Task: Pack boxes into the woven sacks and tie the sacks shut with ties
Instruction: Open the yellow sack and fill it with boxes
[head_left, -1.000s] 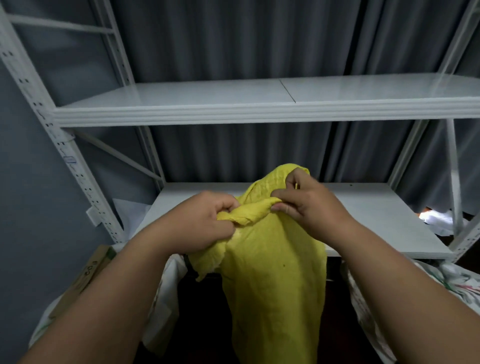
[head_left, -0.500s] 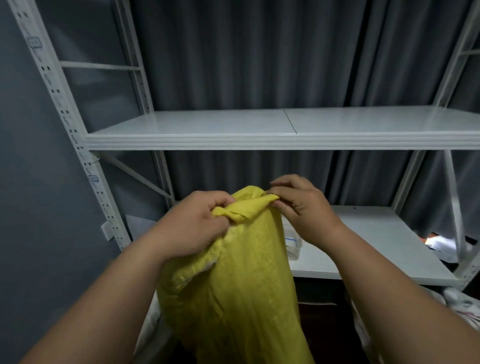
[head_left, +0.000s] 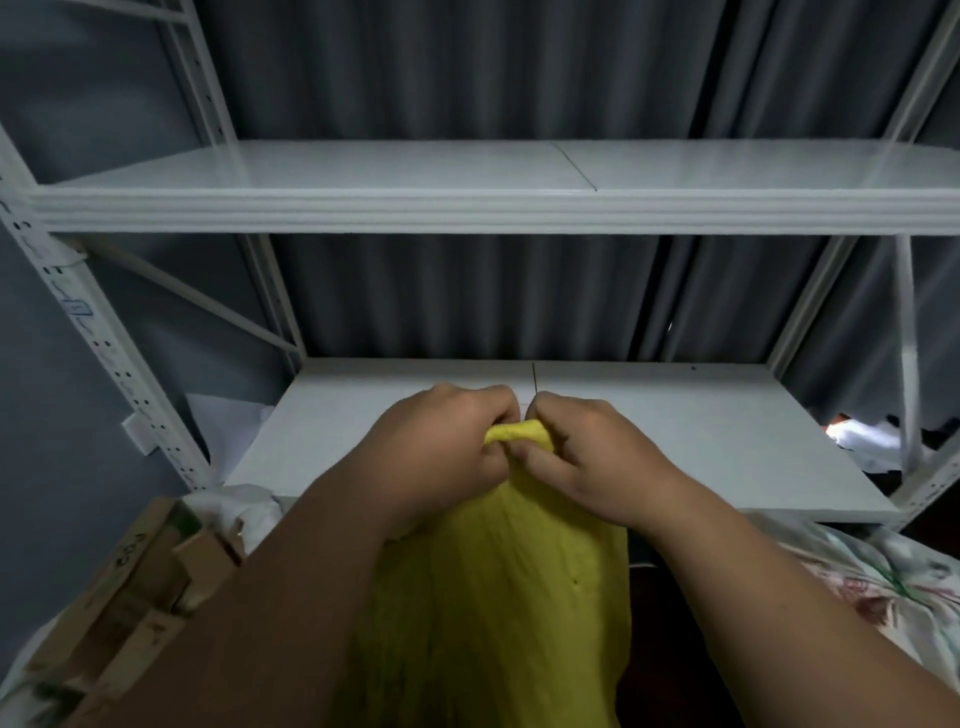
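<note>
Both hands, left hand (head_left: 441, 447) and right hand (head_left: 587, 457), pinch the yellow sack (head_left: 519, 597) mouth bunched, so looks early-ish: no tie visible, boxes (head_left: 140, 587) unpacked.

The bunched woven sack (head_left: 498, 597) you hold in your hands is a plain bright yellow, dotted with one small dark speck low on its front. Behind it you face a white-painted metal shelving rack (head_left: 498, 208) against dark grey pleated curtains (head_left: 467, 78). At your lower left lies a flattened brown cardboard box (head_left: 130, 587) with dark printed marks, and at your lower right a white woven sack (head_left: 872, 577) printed in faded red and green.
</note>
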